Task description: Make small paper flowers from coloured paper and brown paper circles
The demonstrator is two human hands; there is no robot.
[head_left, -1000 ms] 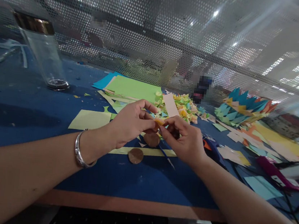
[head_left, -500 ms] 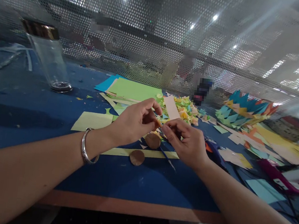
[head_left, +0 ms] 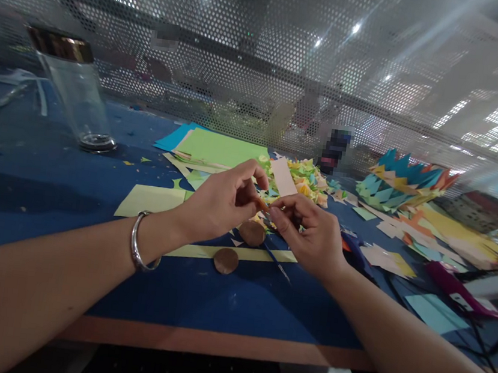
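My left hand (head_left: pixel 222 201) pinches a small orange piece (head_left: pixel 263 205), apparently paper, between thumb and forefinger. At its other end the fingertips of my right hand (head_left: pixel 311 233) are pressed together on it; most of the piece is hidden by the fingers. Below them lie two brown discs (head_left: pixel 226 261), the farther one partly under my hands. A thin blue-handled tool (head_left: pixel 278 263) slants across a pale yellow paper strip (head_left: pixel 198 250). Just beyond my fingers, a pale pink strip (head_left: pixel 283 177) rests against a heap of small folded paper pieces (head_left: pixel 308 180).
Green and blue sheets (head_left: pixel 226 149) are stacked at the back. A clear glass bottle (head_left: pixel 76 99) stands at left. On the right are a zigzag paper ring (head_left: pixel 404 181), paper scraps, a magenta device (head_left: pixel 463 291) and black cables. Behind rises a perforated metal screen (head_left: pixel 246 59).
The view has shifted slightly, so everything sits a little farther left. Both hands keep their pinch on the orange piece, with only a slight movement of the fingers.
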